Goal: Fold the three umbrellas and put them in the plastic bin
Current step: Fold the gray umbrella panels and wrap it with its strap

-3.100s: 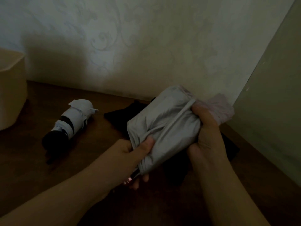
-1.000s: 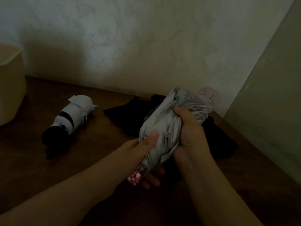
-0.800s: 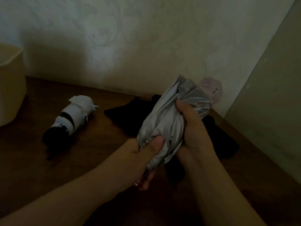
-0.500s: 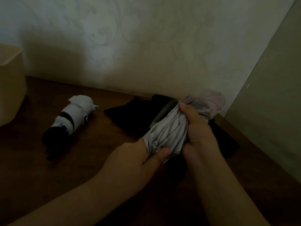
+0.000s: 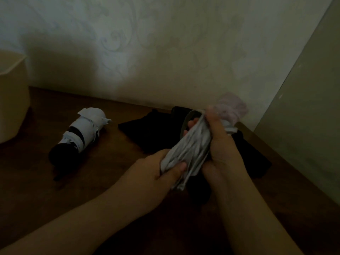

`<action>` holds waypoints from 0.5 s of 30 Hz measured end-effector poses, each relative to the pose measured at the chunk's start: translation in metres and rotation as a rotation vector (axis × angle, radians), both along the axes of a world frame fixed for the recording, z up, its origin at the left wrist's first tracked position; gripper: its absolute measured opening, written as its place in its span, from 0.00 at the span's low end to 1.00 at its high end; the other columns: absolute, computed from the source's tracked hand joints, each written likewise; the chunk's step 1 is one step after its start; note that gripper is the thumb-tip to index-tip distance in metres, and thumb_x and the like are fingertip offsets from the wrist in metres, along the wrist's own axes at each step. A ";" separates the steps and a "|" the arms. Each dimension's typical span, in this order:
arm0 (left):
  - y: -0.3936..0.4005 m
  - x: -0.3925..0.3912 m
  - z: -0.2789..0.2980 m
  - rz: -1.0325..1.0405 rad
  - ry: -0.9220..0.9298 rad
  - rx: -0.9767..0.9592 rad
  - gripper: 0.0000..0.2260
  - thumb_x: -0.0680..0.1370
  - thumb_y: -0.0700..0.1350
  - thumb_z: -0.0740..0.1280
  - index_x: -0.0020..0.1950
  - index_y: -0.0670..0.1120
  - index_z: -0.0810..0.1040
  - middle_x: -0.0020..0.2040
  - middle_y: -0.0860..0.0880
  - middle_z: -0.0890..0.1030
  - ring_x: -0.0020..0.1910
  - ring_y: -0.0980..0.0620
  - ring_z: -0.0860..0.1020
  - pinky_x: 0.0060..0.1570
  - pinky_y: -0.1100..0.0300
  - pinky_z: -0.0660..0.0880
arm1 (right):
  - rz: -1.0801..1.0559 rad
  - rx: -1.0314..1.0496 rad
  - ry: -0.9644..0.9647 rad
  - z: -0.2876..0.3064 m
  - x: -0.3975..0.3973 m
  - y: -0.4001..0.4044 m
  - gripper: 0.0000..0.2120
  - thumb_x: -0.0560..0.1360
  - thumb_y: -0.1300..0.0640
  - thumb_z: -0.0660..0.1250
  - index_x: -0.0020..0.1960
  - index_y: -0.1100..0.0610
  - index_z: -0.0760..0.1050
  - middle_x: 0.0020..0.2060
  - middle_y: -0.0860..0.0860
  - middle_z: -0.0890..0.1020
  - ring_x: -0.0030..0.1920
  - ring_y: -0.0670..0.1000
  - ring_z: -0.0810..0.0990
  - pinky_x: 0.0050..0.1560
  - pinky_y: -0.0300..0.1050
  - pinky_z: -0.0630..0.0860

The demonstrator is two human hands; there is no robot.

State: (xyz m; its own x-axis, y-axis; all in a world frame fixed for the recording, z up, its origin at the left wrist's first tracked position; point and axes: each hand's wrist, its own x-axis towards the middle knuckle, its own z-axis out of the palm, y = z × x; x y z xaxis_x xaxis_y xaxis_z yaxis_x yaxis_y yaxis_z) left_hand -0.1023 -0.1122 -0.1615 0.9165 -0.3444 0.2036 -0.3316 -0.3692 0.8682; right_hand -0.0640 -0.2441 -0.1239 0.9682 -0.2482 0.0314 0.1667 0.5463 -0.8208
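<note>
From the head camera, both bare forearms reach in from the bottom edge and meet over the wooden table [image 5: 114,183], the hands closed round one grey umbrella [image 5: 191,150] held above the tabletop, tilted so its pinkish far end points up toward the wall. The left hand [image 5: 156,173] wraps the lower end of this grey umbrella, thumb laid across the bunched fabric and fingers curled beneath it, a firm closed grasp. The right hand [image 5: 220,144] clasps the upper part from the right side, thumb on top near the pink end, fingertips [image 5: 191,124] showing on the far side of the cloth, so it too is closed tight round the fabric. Directly behind and beneath the grey umbrella lies a black umbrella [image 5: 152,129], spread flat on the table against the wall. Well to the left of the grey umbrella lies a rolled white-and-black umbrella [image 5: 81,133], resting on its side. Farther left again, at the frame's edge, stands the plastic bin [image 5: 12,100], pale and upright on the table.
</note>
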 end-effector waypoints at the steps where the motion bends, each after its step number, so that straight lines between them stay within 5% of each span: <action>1: 0.000 0.001 -0.003 0.037 -0.101 0.110 0.20 0.73 0.62 0.55 0.64 0.61 0.69 0.42 0.61 0.80 0.37 0.65 0.78 0.35 0.71 0.73 | -0.023 0.003 0.010 0.000 0.001 -0.002 0.36 0.58 0.47 0.73 0.64 0.58 0.74 0.49 0.54 0.83 0.42 0.50 0.84 0.48 0.48 0.82; 4: -0.002 -0.001 -0.007 0.081 -0.270 0.245 0.23 0.74 0.64 0.53 0.68 0.61 0.63 0.52 0.58 0.80 0.46 0.61 0.78 0.47 0.63 0.75 | -0.038 -0.014 0.068 -0.001 0.002 -0.006 0.28 0.65 0.50 0.74 0.62 0.60 0.76 0.52 0.57 0.83 0.48 0.55 0.83 0.51 0.52 0.81; 9: -0.001 -0.006 0.001 -0.087 0.061 0.001 0.26 0.62 0.69 0.57 0.59 0.65 0.67 0.45 0.64 0.79 0.40 0.69 0.78 0.35 0.73 0.73 | -0.020 -0.038 0.106 -0.003 0.001 -0.008 0.19 0.72 0.57 0.70 0.61 0.60 0.75 0.49 0.57 0.82 0.43 0.54 0.82 0.39 0.45 0.80; 12: 0.000 -0.002 -0.001 -0.165 0.154 -0.117 0.34 0.60 0.69 0.60 0.66 0.64 0.63 0.54 0.65 0.77 0.48 0.71 0.76 0.43 0.75 0.74 | -0.001 -0.046 0.110 -0.007 0.001 -0.004 0.20 0.71 0.57 0.70 0.61 0.60 0.75 0.48 0.58 0.82 0.45 0.57 0.82 0.44 0.49 0.80; 15: -0.002 -0.004 0.000 -0.202 0.131 -0.197 0.26 0.66 0.63 0.62 0.63 0.67 0.65 0.51 0.65 0.79 0.42 0.64 0.80 0.38 0.68 0.77 | 0.017 -0.037 0.093 -0.008 0.002 -0.001 0.20 0.71 0.56 0.70 0.62 0.60 0.75 0.52 0.59 0.82 0.47 0.56 0.82 0.42 0.47 0.81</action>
